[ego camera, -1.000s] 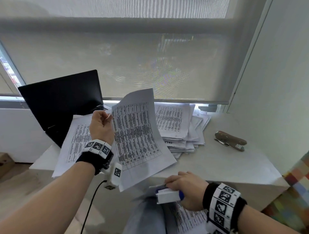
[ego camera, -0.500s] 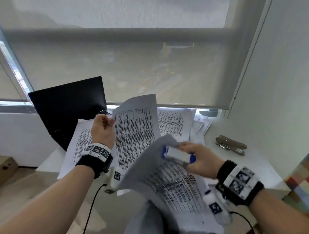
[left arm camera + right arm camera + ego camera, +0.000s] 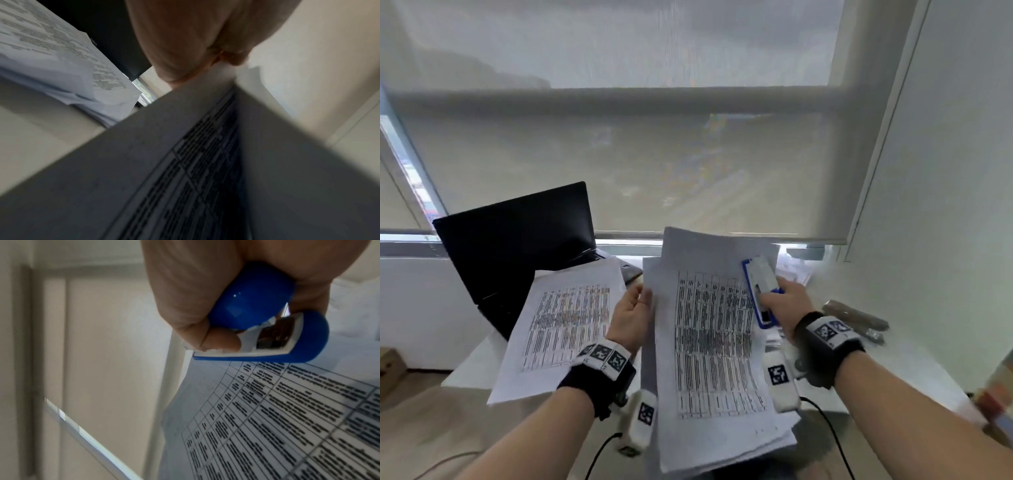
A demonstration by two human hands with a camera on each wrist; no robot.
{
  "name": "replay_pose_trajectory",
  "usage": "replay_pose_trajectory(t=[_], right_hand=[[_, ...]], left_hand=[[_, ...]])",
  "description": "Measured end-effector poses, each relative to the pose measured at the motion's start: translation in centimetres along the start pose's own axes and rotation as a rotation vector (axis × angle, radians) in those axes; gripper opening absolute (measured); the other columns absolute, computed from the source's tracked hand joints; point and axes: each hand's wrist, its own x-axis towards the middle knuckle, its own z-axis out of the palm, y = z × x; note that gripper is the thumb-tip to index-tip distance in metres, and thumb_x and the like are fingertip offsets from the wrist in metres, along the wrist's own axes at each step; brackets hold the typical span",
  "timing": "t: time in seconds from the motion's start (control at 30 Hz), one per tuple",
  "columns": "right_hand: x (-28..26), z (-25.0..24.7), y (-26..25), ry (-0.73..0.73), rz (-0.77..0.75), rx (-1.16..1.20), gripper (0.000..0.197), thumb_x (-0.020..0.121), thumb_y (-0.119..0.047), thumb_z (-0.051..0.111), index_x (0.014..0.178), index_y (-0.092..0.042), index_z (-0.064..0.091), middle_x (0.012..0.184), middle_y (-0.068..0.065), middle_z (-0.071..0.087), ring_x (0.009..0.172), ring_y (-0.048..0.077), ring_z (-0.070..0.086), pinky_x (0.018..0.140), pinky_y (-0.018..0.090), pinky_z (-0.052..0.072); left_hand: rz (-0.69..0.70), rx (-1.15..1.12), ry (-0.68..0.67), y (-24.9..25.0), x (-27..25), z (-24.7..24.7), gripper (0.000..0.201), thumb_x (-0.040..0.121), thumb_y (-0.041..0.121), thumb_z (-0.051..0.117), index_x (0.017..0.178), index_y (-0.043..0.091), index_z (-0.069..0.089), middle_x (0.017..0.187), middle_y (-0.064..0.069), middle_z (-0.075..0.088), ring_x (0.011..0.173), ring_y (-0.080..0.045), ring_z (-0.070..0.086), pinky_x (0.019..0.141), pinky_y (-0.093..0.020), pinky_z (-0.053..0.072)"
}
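Right now your left hand (image 3: 631, 317) pinches the left edge of the printed sheaf (image 3: 712, 342), holding it up over the near edge of the table (image 3: 876, 370). Your right hand (image 3: 787, 305) curls its fingers round the blue-and-white stapler (image 3: 762, 291), which lies against the sheaf's upper right edge. Beyond, loose sheets (image 3: 565, 325) lie beside a laptop (image 3: 517, 240).
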Motion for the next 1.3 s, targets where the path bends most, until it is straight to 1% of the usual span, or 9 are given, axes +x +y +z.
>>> replay_pose_trajectory(t=[0.1, 0.2, 0.27, 0.5, 0.63, 0.8, 0.93, 1.1, 1.3], right_hand=[[0.4, 1.5, 1.7, -0.039, 0.025, -0.11, 0.028, 0.072, -0.002, 0.062, 0.099, -0.007, 0.064, 0.075, 0.012, 0.062, 0.064, 0.026, 0.059, 0.059, 0.032, 0.052], [0.3, 2.5, 2.8, -0.103, 0.027, -0.152, 0.025, 0.073, -0.003, 0.063, 0.097, -0.006, 0.064, 0.075, 0.014, 0.061, 0.064, 0.026, 0.058, 0.058, 0.035, 0.052], [0.2, 2.3, 3.2, -0.121, 0.033, -0.144, 0.017, 0.078, -0.002, 0.065, 0.095, -0.005, 0.065, 0.07, 0.012, 0.059, 0.059, 0.023, 0.056, 0.054, 0.031, 0.048], [-2.0, -2.3, -1.3, -0.262, 0.092, 0.304, 0.026, 0.05, 0.008, 0.05, 0.076, 0.005, 0.053, 0.056, 0.011, 0.055, 0.048, 0.021, 0.053, 0.042, 0.027, 0.044], [-2.8, -3.1, -7.7, -0.196, -0.199, 0.049, 0.025, 0.053, -0.002, 0.057, 0.078, -0.001, 0.058, 0.065, 0.011, 0.049, 0.058, 0.022, 0.046, 0.053, 0.031, 0.036], [-5.7, -3.0, -14.6, 0.054, -0.621, -0.133, 0.039, 0.06, -0.017, 0.06, 0.099, -0.023, 0.059, 0.077, -0.005, 0.051, 0.058, 0.0, 0.049, 0.051, 0.007, 0.037], [-7.3, -3.2, -12.6, -0.035, -0.655, -0.127, 0.044, 0.06, -0.012, 0.059, 0.101, -0.03, 0.059, 0.098, -0.008, 0.048, 0.081, -0.004, 0.051, 0.064, 0.005, 0.041], [-6.3, -4.3, -7.6, -0.033, -0.456, -0.145, 0.047, 0.057, -0.019, 0.059, 0.103, -0.027, 0.062, 0.098, 0.012, 0.057, 0.081, 0.025, 0.057, 0.058, 0.02, 0.046], [-6.2, -4.1, -8.2, -0.014, -0.523, -0.094, 0.048, 0.057, -0.015, 0.058, 0.101, -0.032, 0.062, 0.093, 0.007, 0.054, 0.075, 0.016, 0.054, 0.058, 0.015, 0.044]], left_hand=[[-0.055, 0.093, -0.106, -0.9, -0.4, 0.3, 0.073, 0.061, 0.08, 0.064, 0.106, 0.024, 0.057, 0.109, -0.008, 0.067, 0.098, -0.024, 0.065, 0.088, -0.043, 0.055], [-0.042, 0.25, -0.143, -1.3, -0.6, 0.6, 0.028, 0.085, 0.03, 0.071, 0.105, 0.031, 0.051, 0.11, -0.007, 0.066, 0.095, -0.02, 0.065, 0.089, -0.043, 0.055], [-0.051, 0.228, -0.106, -1.5, -0.5, 0.6, 0.041, 0.089, -0.006, 0.06, 0.107, 0.03, 0.051, 0.102, 0.002, 0.066, 0.087, -0.013, 0.066, 0.086, -0.035, 0.057], [0.067, 0.109, -0.112, 1.9, 0.7, -0.8, 0.045, 0.083, -0.013, 0.061, 0.106, 0.025, 0.059, 0.096, -0.001, 0.073, 0.088, -0.021, 0.071, 0.075, -0.031, 0.059], [0.341, 0.267, -0.102, 6.7, 1.6, 2.1, 0.034, 0.09, -0.007, 0.059, 0.11, 0.02, 0.053, 0.098, 0.003, 0.067, 0.085, -0.017, 0.066, 0.077, -0.032, 0.057], [0.675, 0.282, 0.179, 12.8, 1.4, 6.7, 0.024, 0.094, 0.005, 0.057, 0.113, 0.01, 0.042, 0.082, 0.014, 0.053, 0.067, -0.011, 0.052, 0.061, -0.03, 0.047], [0.556, 0.188, 0.149, 11.6, 0.1, 8.4, 0.043, 0.089, 0.024, 0.069, 0.117, 0.018, 0.037, 0.091, 0.015, 0.057, 0.077, -0.015, 0.061, 0.068, -0.034, 0.054], [0.271, 0.092, 0.061, 7.3, -0.3, 7.6, 0.052, 0.079, 0.012, 0.079, 0.113, 0.017, 0.04, 0.098, 0.0, 0.065, 0.088, -0.014, 0.068, 0.07, -0.026, 0.058], [0.35, 0.083, 0.103, 7.8, -0.4, 8.1, 0.054, 0.075, 0.009, 0.082, 0.108, 0.021, 0.04, 0.093, 0.007, 0.063, 0.073, 0.006, 0.064, 0.062, -0.013, 0.052]])
